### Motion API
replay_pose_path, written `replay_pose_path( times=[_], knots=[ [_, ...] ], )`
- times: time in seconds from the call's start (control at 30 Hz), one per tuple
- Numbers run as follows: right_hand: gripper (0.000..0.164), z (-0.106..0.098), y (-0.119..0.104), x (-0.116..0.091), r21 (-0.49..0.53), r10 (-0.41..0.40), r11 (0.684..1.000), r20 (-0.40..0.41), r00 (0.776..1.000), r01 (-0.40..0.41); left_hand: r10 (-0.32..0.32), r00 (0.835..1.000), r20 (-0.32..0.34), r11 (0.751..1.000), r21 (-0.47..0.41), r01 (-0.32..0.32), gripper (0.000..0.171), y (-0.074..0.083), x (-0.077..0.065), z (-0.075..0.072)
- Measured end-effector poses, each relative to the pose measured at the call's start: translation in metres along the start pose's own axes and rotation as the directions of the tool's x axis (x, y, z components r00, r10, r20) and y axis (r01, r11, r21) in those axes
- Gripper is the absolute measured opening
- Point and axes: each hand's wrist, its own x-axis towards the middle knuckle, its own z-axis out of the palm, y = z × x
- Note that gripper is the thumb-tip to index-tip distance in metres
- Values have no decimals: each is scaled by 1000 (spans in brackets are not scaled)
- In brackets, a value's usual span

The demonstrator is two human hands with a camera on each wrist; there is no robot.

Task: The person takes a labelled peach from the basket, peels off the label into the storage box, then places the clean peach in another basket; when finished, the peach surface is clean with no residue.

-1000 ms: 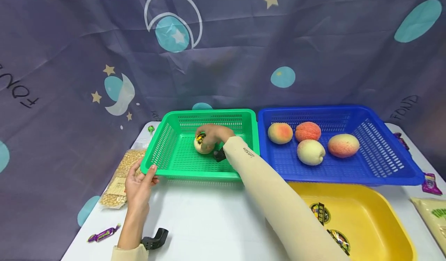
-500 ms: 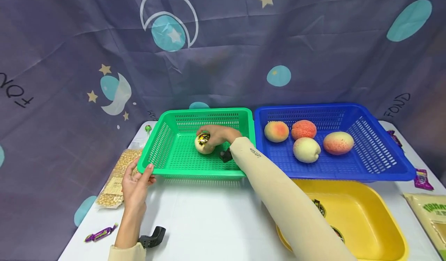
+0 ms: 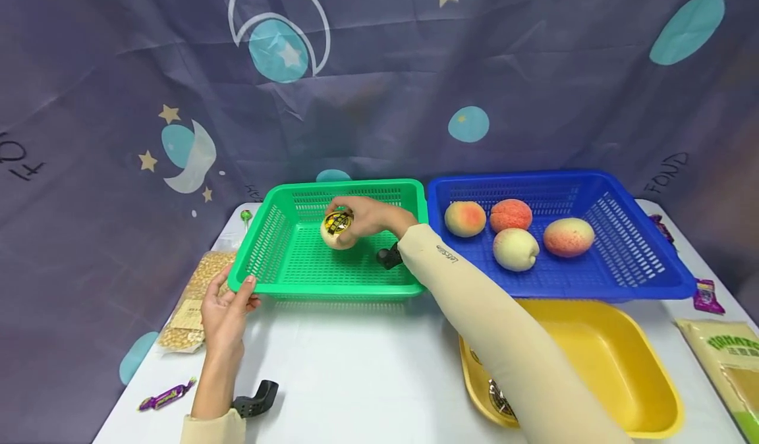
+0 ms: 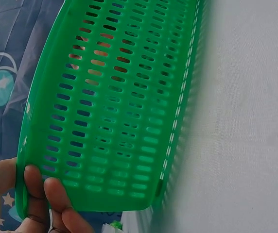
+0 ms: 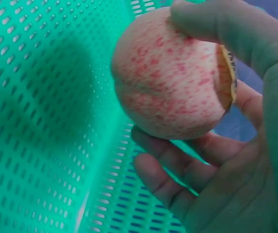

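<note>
My right hand (image 3: 363,216) grips a pale peach (image 5: 173,80) with red specks, inside the green basket (image 3: 340,291). A round black-and-yellow sticker (image 3: 338,222) faces up on the peach in the head view; in the right wrist view only its yellow edge shows. The thumb lies on one side of the fruit and the fingers curl round the other. At the basket's front left corner, my left hand (image 3: 225,312) pinches the rim, thumb on top. In the left wrist view the fingers (image 4: 56,194) curl under the green rim.
Right of the green basket stands a blue basket (image 3: 569,292) with several peaches, one of them a pale peach (image 3: 515,249). In front is a yellow tub (image 3: 617,365) with round stickers, partly behind my right sleeve. A corn bag (image 3: 196,299) and purple candy (image 3: 167,396) lie at left.
My right hand has raised the peach a little and turned it so that the sticker shows more fully. My left hand still holds the basket rim. The head view has shifted slightly.
</note>
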Motion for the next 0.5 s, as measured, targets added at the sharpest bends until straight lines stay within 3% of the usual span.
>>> replay_pose_path(
  times=[0.23, 0.5],
  knots=[
    [59, -6, -14, -21, -65, -99, 993, 26, 995, 100, -3, 1000, -12, 1000, -2, 3, 59, 3, 0, -2],
    [64, -8, -19, -60, -113, -180, 977, 32, 983, 183, 5, 1000, -15, 999, -43, -6, 53, 2, -1, 1]
  ],
)
